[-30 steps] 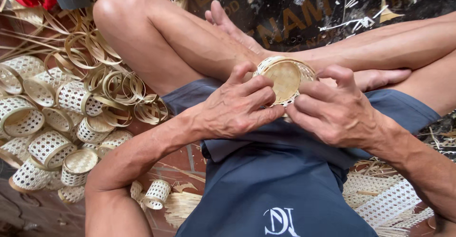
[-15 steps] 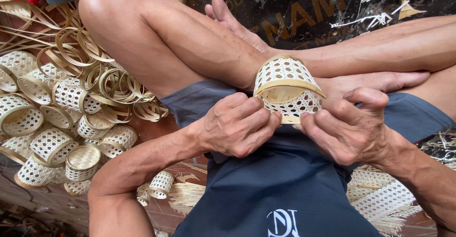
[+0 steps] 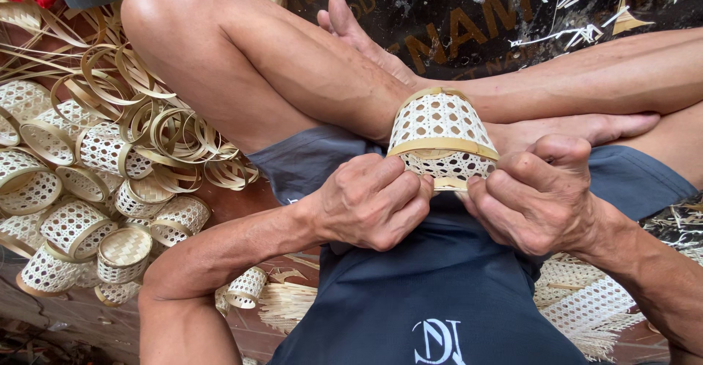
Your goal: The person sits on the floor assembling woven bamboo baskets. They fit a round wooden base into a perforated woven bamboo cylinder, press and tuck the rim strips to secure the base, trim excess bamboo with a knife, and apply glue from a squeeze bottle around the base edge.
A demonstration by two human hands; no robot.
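You are sitting cross-legged, holding a small pale woven bamboo basket with open lattice sides and flat tan rim bands above your lap, just in front of your crossed ankles. Your left hand is curling tightly around the basket's lower edge, fingers folded and pressing on the loose strip there. Your right hand is pinching the same edge from the other side, thumb and fingers closed on it. To your left, a heap of finished little lattice baskets is lying beside a tangle of coiled bamboo strip rings. Flat sheets of woven lattice are lying by your right forearm.
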